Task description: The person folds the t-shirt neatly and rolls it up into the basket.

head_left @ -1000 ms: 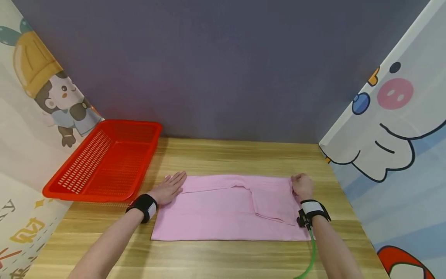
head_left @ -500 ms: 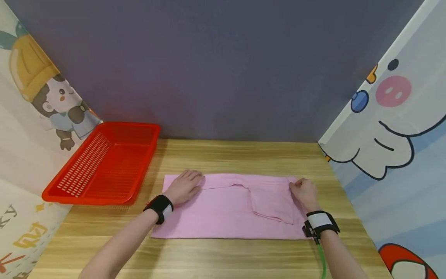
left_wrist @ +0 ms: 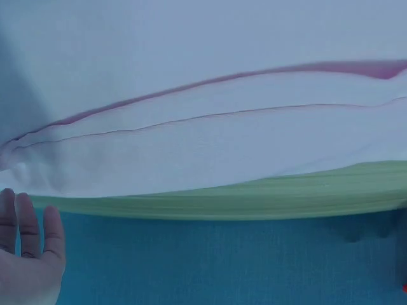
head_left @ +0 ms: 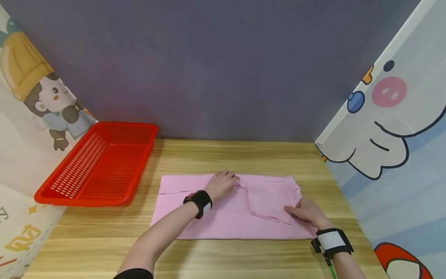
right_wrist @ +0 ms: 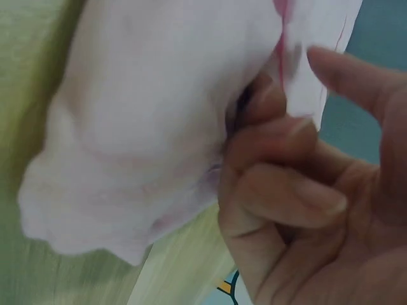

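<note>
A folded pink garment (head_left: 237, 224) lies flat across the wooden table, with a sleeve-like flap (head_left: 268, 197) folded down on its right half. My left hand (head_left: 222, 184) rests on its upper middle, by the start of that flap, fingers relaxed; in the left wrist view, fingers (left_wrist: 28, 222) show straight beside the fabric. At the right edge, my right hand (head_left: 308, 213) has its fingers curled at the border and its thumb over the top. In the right wrist view, bent fingers (right_wrist: 273, 184) hook the fabric's edge while the thumb stands apart. The garment's upper right corner is creased.
A red plastic basket (head_left: 153, 143) with slotted sides stands at the left. A dark grey panel (head_left: 223, 69) rises behind the wooden table (head_left: 237, 155). Printed cartoon sheets flank both sides. A green cable (head_left: 331, 268) runs from the right wristband.
My left hand has slid rightward along the garment from its left end to the middle. My right hand has moved from the upper right corner down along the right edge, leaving the corner creased.
</note>
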A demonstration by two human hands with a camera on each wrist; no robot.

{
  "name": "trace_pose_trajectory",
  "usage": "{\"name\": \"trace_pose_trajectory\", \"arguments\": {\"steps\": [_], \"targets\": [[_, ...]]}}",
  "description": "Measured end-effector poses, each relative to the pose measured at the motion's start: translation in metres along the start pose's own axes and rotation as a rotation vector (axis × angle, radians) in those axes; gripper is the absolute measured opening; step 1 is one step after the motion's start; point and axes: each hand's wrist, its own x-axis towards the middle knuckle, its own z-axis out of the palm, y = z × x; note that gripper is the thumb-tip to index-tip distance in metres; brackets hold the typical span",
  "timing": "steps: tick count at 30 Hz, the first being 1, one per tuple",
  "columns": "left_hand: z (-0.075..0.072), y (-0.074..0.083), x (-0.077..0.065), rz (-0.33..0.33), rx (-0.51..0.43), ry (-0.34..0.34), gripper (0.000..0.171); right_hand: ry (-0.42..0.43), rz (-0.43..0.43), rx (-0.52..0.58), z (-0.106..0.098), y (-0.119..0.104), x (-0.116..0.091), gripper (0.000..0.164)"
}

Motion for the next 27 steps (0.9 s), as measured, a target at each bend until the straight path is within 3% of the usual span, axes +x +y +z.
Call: {"name": "trace_pose_trajectory", "arguments": {"steps": [4,10,14,21,27], "targets": [[0.005,0.001,0.003,-0.017,0.070,-0.004,0.012,-0.046,-0.010,0.022,0.003,-0.003,-0.007,0.043],[0.011,0.003,0.003,0.028,0.183,0.027,0.011,-0.068,-0.024,0.004,0.005,-0.008,-0.017,0.041],[0.013,0.006,-0.001,0.041,0.232,0.027,0.013,-0.129,-0.033,0.030,0.007,-0.008,-0.022,0.041],[0.015,0.009,-0.004,0.026,0.238,0.025,0.015,-0.255,-0.146,0.288,0.001,0.003,-0.018,0.034],[0.012,0.008,-0.006,0.048,0.234,0.067,0.014,-0.371,-0.143,0.541,-0.016,0.010,-0.021,0.030]]}}
